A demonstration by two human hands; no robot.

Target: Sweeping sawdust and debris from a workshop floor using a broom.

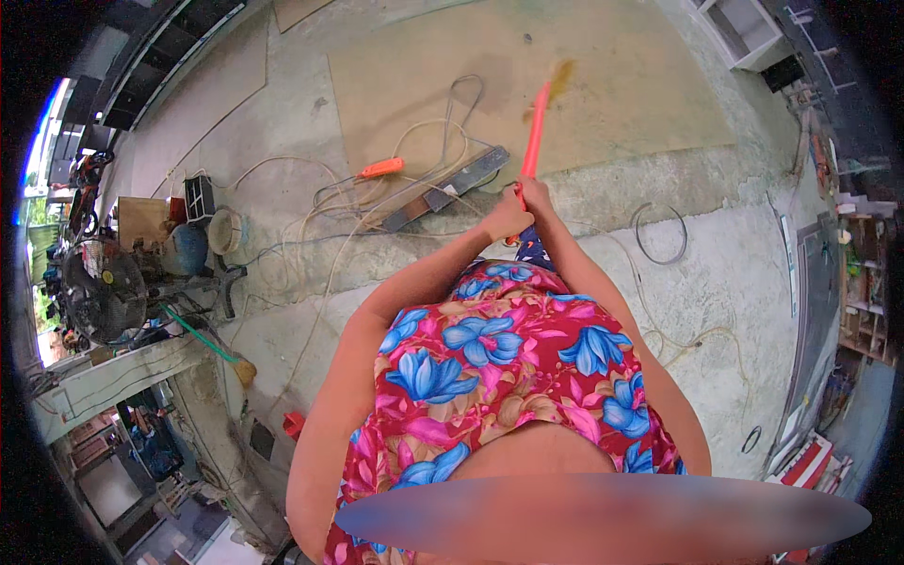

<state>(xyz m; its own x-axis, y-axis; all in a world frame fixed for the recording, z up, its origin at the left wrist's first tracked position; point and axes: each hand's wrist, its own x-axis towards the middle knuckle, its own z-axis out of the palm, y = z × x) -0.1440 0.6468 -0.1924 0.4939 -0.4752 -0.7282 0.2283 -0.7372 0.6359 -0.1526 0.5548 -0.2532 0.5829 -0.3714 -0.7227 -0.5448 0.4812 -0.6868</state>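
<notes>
Where the two arms converge ahead of the floral top [490,348], I have both hands clamped on a broom [536,137]. The left hand [507,220] is curled round the handle nearer the body, and the right hand [536,195] grips it just beyond, so close that I cannot tell whether the two touch. Fingers look folded in on each, though from up here I mostly get the backs. A short orange end of the handle shows just below the left hand; the red-orange shaft runs away beyond the right hand, up to blurred yellowish bristles [562,80] over a tan sheet [650,104] on the floor [706,282]. I cannot tell whether they meet it. Just left of the hands I see a dark board [468,179] among loops of pale cable [424,122], and past it what looks like an orange power strip [381,169]. To the right of the hands, well apart, lies a loop of dark tubing [637,235]. Far off to their left I make out a black fan [104,290] and a green-handled broom [202,336].
</notes>
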